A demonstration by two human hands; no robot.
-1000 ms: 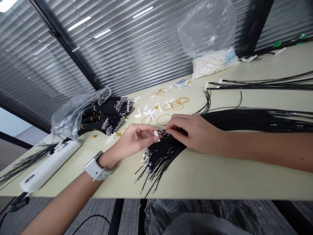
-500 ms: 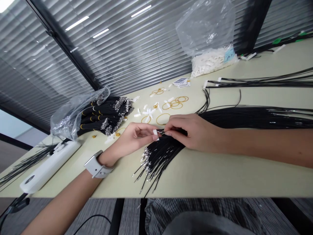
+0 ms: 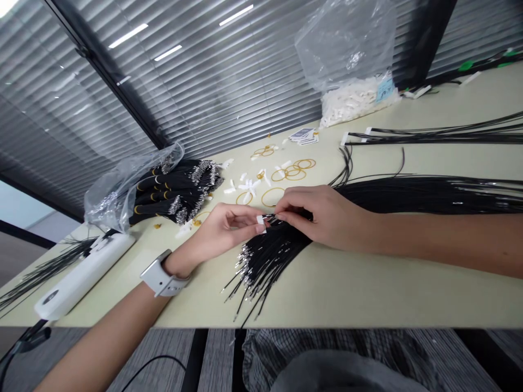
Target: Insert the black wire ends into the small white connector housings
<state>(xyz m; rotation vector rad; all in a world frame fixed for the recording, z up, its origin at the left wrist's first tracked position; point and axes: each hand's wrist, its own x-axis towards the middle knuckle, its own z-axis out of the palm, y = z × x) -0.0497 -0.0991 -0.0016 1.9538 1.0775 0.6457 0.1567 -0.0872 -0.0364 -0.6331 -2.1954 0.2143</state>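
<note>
Left hand (image 3: 220, 230): thumb and fingers pinched on white plug (image 3: 261, 221), just above wire bundle. Right hand (image 3: 322, 216): fingertips closed on dark wires (image 3: 271, 216) at plug; number seated, cannot tell. Wire bundle (image 3: 272, 258): beneath hands, many metal tips bare, seemingly unplugged. White-ended wire sets (image 3: 344, 138), 2: beyond bundle, seemingly finished. Loose white pieces (image 3: 250, 188): scattered, apparently unused.

Black wires (image 3: 272, 253) fan beside a white connector (image 3: 261, 221).

White power strip (image 3: 77, 280) and yellow rubber bands (image 3: 295, 166) on a pale table (image 3: 368, 294), slatted blinds (image 3: 229, 71) behind.
</note>
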